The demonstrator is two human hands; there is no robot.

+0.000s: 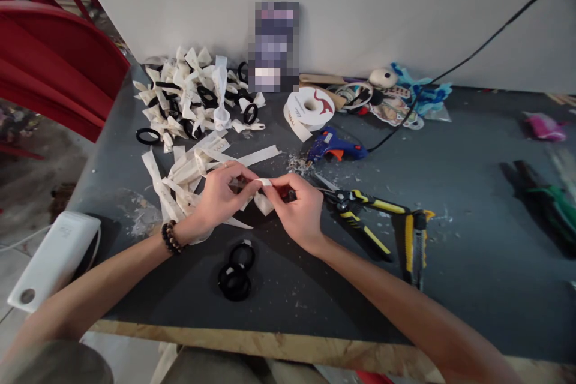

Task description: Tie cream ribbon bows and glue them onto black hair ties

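My left hand (221, 197) and my right hand (300, 209) meet over the dark table (468, 216), both pinching one short piece of cream ribbon (263, 192) between thumb and fingers. A beaded bracelet (171, 237) sits on my left wrist. Loose cut ribbon strips (189, 173) lie just left of my left hand. Two black hair ties (236, 272) rest on the table below my hands. Yellow-handled scissors (360, 211) lie right beside my right hand.
A heap of finished ribbon bows with black ties (193, 96) lies at the back. A ribbon spool (310, 107), a blue glue gun (335, 146) with its cord, a yellow utility knife (416, 240), a white power bank (54, 259), and a red chair (54, 66) surround the work spot.
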